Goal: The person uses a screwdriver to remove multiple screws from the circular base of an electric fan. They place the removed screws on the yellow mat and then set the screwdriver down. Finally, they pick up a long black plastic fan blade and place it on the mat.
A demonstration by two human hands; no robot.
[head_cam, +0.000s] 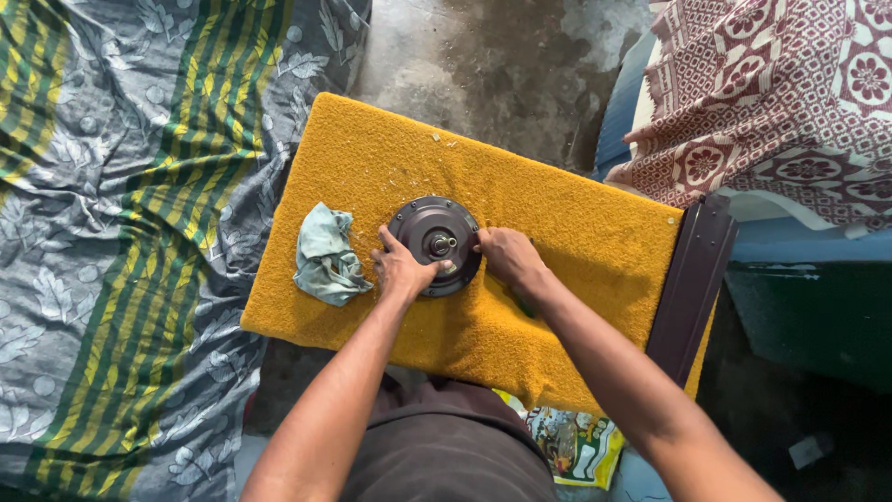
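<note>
At far left, a grey cotton bedsheet with pale leaf print and green-and-yellow stripes (pixel 121 232) lies spread over the floor, reaching from the top edge of the view to the bottom.

Next, a rectangular board covered in mustard-yellow towelling (pixel 557 223) sits tilted across the middle of the view, its left edge over the sheet.

On the left part of the board: a crumpled pale blue-green cloth rag (pixel 327 256), just beside the left hand, not touched by it.

At board centre: a round dark metal motor housing with a short central shaft (pixel 433 242), lying flat on the towelling, shaft upward.

Left hand (pixel 401 270): laid on the lower left rim of the housing, thumb and fingers spread over the edge and pressed to it, not closed around anything.

Right hand (pixel 506 258): at the housing's right rim, fingers curled against the edge; whether it also holds something underneath cannot be told.

Behind the board: bare grey concrete floor (pixel 483 56).

At the board's right end: a dark brown flat metal strip (pixel 692 279), leaning along the edge.

At upper right: a maroon-and-white woven blanket with flower medallions (pixel 790 93), draped over a blue surface.

At bottom centre: a printed yellow-green plastic bag (pixel 571 446), partly under the board.
</note>
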